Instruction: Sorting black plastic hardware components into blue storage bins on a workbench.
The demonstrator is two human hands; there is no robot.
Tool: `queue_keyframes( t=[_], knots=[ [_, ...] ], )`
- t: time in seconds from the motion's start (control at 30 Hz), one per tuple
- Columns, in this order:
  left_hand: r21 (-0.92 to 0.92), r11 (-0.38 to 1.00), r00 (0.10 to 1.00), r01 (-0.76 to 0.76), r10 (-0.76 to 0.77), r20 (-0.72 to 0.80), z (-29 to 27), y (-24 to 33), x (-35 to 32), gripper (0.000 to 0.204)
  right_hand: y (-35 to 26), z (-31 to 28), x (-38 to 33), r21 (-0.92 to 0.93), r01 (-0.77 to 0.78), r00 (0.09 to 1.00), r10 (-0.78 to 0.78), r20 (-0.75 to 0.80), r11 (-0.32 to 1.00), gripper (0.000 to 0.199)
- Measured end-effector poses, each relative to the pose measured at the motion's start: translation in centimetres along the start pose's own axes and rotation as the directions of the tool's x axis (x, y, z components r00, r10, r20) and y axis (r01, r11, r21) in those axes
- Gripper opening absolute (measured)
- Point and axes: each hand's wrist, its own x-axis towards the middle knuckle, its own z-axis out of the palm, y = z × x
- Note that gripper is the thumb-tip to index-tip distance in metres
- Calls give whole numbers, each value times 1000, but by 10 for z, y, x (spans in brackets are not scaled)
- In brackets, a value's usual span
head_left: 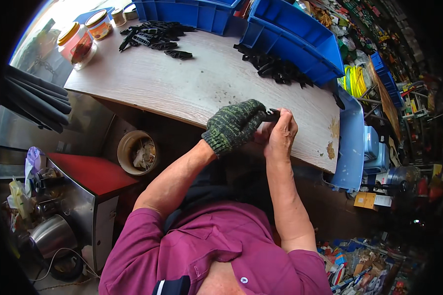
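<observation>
My left hand (235,123) wears a green and black knitted glove, and its fingers are closed around one end of a small black plastic part (270,116). Bare, my right hand (281,132) pinches the other end of that part. Both hands meet above the near edge of the pale wooden table (182,81). Much of the part is hidden by my fingers, so its exact kind cannot be made out. On the far left of the table lies a heap of long black plastic parts (150,37). A second pile of black pieces (273,68) lies at the right, against a blue bin.
Two blue plastic bins (293,42) stand at the table's back. Jars (77,45) line its far left corner. Below stand a bucket (123,156) and a red-topped cabinet (86,173) beside a steel kettle (53,236). A blue tub (350,142) adjoins the right edge.
</observation>
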Motion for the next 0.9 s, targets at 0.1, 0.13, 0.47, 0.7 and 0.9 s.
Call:
queue_keyframes(
  t=[0.1,0.13,0.47,0.7,0.9],
  knots=[
    [-75,988,990,137,-138,-14,1,7,5,24,2,-3,1,-57,135,991,-134,25,989,27],
    [-52,998,989,-19,11,-146,13,-1,1,24,3,-1,1,-129,253,966,-257,-12,959,24],
    [-170,985,987,-17,-10,-158,32,22,0,37,-17,1,-14,2,88,993,-88,-76,996,28],
    [-222,954,974,199,-219,-65,6,13,-3,26,-24,18,-23,52,-43,999,44,-26,998,28],
    [-206,969,961,133,-177,-213,42,28,2,29,-15,2,-14,-110,227,974,-229,-2,968,27]
  ],
)
